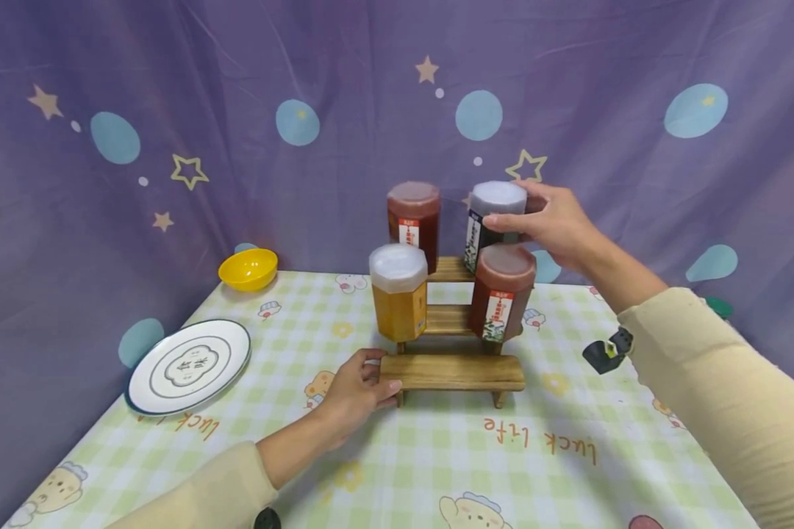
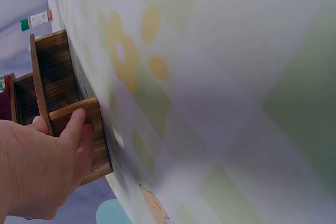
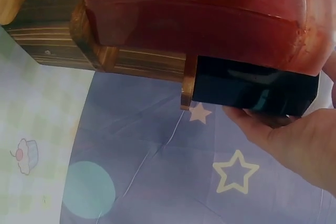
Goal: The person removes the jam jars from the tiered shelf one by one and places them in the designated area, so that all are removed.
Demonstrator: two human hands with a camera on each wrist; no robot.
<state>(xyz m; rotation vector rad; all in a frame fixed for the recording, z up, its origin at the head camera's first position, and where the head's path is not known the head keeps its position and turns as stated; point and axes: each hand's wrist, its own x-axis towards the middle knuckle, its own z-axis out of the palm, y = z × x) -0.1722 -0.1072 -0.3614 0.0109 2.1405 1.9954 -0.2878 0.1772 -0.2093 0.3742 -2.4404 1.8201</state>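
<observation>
A stepped wooden rack (image 1: 453, 372) stands on the table, bearing jars on its upper two steps. My left hand (image 1: 353, 397) holds the left end of its lowest step; in the left wrist view, the fingers (image 2: 75, 129) lie against the end support. With my right hand (image 1: 559, 224) I grip a dark jar (image 1: 496, 202) at the top step's right end. A red jar (image 1: 415, 209) sits to its left. One step down are an amber jar (image 1: 400, 301) and a reddish-brown jar (image 1: 505, 286). In the right wrist view, a red jar (image 3: 199, 14) partly covers the dark jar (image 3: 252, 85).
To the left lie a white plate (image 1: 228, 367) with a dark rim and a yellow bowl (image 1: 248, 270). A green-capped bottle (image 2: 38, 20) appears in the left wrist view. A purple curtain (image 1: 370, 88) hangs behind the checked tablecloth (image 1: 437, 455).
</observation>
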